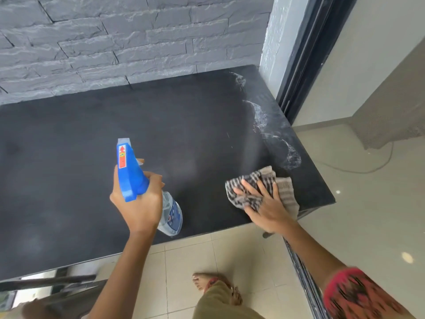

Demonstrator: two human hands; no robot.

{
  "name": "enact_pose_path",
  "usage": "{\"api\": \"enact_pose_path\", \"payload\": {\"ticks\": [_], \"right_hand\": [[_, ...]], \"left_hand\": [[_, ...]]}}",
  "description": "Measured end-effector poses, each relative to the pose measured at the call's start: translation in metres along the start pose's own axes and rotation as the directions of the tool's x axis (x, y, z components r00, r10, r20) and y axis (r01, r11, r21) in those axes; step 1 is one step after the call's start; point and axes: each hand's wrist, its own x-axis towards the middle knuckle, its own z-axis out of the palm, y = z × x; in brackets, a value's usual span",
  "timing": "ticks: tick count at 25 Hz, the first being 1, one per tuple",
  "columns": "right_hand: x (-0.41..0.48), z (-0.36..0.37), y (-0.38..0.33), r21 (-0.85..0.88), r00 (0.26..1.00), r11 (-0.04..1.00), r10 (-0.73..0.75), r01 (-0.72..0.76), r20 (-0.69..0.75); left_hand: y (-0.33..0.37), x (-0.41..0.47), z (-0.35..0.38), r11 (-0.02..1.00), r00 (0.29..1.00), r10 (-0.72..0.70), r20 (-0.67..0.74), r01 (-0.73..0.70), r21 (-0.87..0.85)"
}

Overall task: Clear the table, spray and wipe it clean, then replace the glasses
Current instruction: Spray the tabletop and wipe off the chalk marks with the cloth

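Against the grey wall, largest thing first:

Wall: grey stone-brick wall (128,35) runs along the far edge of the desk.

Desk: black matte desk (92,143) fills the middle of the view, its right end next to a dark door frame (305,54). No glasses stand on the part of the top that shows.

Floor: pale tiled floor (230,256) lies below the near edge and to the right of the desk; a thin cable (358,169) trails across it at the right.

Wet streaks: whitish spray streaks (276,134) curve along the desk's right edge, from the far corner toward the near one.

Person: a bare foot (207,282) shows on the tiles below the desk, and a red patterned sleeve (358,295) covers the right upper arm.

Spray bottle: clear bottle with a blue trigger head (133,173), held tilted above the desk near its front edge, nozzle pointing away toward the wall.

Left hand: left hand (138,203) is wrapped around the neck of the spray bottle, a finger in front at the trigger.

Cloth: checked cloth (259,187) lies crumpled on the desk near the front right corner, just below the streaks.

Right hand: right hand (264,208) lies flat with fingers spread, pressing down on the cloth rather than clutching it.
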Motion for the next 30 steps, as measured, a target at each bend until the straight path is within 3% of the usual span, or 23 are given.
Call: {"api": "enact_pose_path", "payload": {"ticks": [2, 4, 8, 11, 13, 15, 18, 20, 23, 27, 30], "right_hand": [[0.040, -0.008, -0.024, 0.017, 0.995, 0.995, 0.101, -0.101, 0.013], [0.064, -0.007, -0.062, 0.028, 0.994, 0.994, 0.102, -0.103, 0.046], [0.029, 0.016, -0.103, -0.069, 0.974, 0.972, -0.224, 0.226, 0.041], [-0.020, 0.030, -0.075, -0.037, 0.919, 0.919, -0.393, 0.393, 0.007], [-0.033, 0.025, -0.038, -0.016, 0.944, 0.944, -0.331, 0.331, -0.017], [-0.019, 0.011, -0.012, -0.002, 0.987, 0.987, -0.158, 0.158, -0.009], [0.025, -0.005, -0.024, -0.064, 0.999, 0.998, 0.023, -0.025, -0.034], [0.042, -0.007, -0.051, -0.042, 0.999, 0.999, -0.001, 0.000, -0.036], [0.025, 0.001, -0.077, 0.017, 0.987, 0.988, -0.153, 0.154, -0.042], [-0.026, 0.010, -0.069, 0.164, 0.957, 0.944, -0.271, 0.285, -0.100], [-0.049, -0.005, -0.040, 0.375, 0.981, 0.913, -0.103, 0.160, -0.167]], "left_hand": [[0.000, -0.003, 0.001, 1.000, 1.000, 0.011, 0.024, -0.012, 0.013], [-0.001, -0.002, 0.001, 1.000, 1.000, 0.011, 0.026, -0.011, 0.017], [-0.003, -0.002, 0.000, 1.000, 1.000, 0.005, 0.025, -0.005, 0.018], [-0.004, -0.002, 0.000, 1.000, 0.999, 0.009, 0.036, -0.009, 0.005], [-0.005, -0.002, 0.000, 1.000, 0.999, 0.005, 0.040, -0.006, 0.008], [-0.004, -0.003, 0.000, 1.000, 0.999, -0.008, 0.039, 0.008, -0.003], [0.000, -0.004, 0.000, 1.000, 0.999, -0.007, 0.053, 0.007, -0.012], [0.002, -0.004, -0.002, 1.000, 0.998, -0.011, 0.067, 0.013, -0.024], [0.007, -0.004, -0.003, 0.998, 0.995, -0.042, 0.095, 0.045, -0.032], [0.016, -0.009, -0.001, 0.999, 0.976, -0.049, 0.212, 0.052, -0.006], [0.028, -0.025, 0.001, 0.999, 0.895, -0.039, 0.443, 0.025, 0.037]]}}
